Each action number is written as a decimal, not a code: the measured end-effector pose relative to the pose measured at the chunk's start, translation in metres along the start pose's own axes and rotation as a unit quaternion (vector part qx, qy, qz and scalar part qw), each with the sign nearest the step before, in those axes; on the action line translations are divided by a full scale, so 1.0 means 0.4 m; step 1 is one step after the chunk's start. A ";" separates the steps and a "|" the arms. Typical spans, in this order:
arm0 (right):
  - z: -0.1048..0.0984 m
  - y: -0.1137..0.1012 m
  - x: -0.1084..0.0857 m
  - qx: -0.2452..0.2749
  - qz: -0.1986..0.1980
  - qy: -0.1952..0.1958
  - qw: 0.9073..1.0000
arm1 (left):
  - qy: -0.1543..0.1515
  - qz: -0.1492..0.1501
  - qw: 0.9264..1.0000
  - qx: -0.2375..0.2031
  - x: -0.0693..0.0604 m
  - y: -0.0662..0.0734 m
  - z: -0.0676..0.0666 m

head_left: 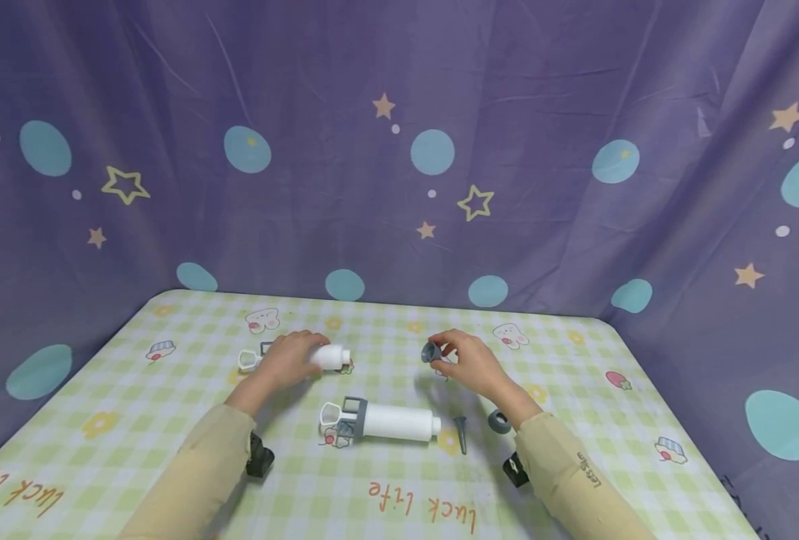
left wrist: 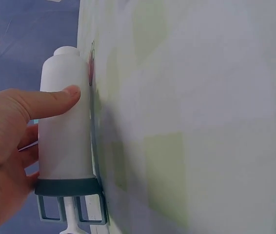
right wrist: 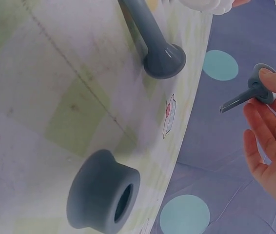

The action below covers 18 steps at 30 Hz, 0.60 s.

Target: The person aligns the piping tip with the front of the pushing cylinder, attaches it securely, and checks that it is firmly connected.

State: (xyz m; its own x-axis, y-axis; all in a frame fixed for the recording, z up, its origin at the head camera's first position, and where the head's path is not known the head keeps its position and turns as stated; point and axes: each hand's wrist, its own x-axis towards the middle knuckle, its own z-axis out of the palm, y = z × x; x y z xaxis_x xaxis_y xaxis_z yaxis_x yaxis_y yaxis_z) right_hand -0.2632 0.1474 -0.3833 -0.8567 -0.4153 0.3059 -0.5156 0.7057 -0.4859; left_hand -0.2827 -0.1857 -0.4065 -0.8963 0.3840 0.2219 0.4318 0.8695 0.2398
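My left hand (head_left: pixel 289 361) grips a white plunger syringe (head_left: pixel 331 358) by its barrel. In the left wrist view the thumb lies across the syringe (left wrist: pixel 66 139), whose grey collar and frame-like handles sit at the lower end. My right hand (head_left: pixel 475 365) pinches a small grey ring cap (head_left: pixel 430 352) between thumb and fingers. The right wrist view shows a narrow grey nozzle (right wrist: pixel 238 100) sticking out of that cap. The two hands are apart. In front of them lies a second white syringe (head_left: pixel 399 422) with a grey collar and a white pull loop.
Right of the second syringe, a loose grey nozzle (head_left: pixel 462 435) with a flared end lies on the checked tablecloth (head_left: pixel 345 510). Another grey ring cap (head_left: pixel 499 421) rests by the right forearm. A purple curtain (head_left: pixel 345 217) hangs behind the table.
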 end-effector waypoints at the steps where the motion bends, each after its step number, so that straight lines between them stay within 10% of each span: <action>1: 0.000 -0.001 0.001 -0.002 -0.001 0.001 1.000 | 0.001 0.000 1.000 0.002 0.000 0.000 -0.001; 18: -0.011 -0.017 0.008 -0.014 -0.028 0.015 0.999 | 0.039 0.023 0.999 0.002 0.009 0.049 -0.032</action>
State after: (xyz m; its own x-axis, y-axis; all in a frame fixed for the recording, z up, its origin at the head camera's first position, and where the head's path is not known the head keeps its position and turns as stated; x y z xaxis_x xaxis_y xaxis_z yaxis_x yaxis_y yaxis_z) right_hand -0.2622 0.1439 -0.3754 -0.8260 -0.4364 0.3568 -0.5610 0.6981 -0.4449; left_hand -0.2761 -0.1714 -0.3888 -0.8644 0.3991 0.3058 0.4728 0.8521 0.2244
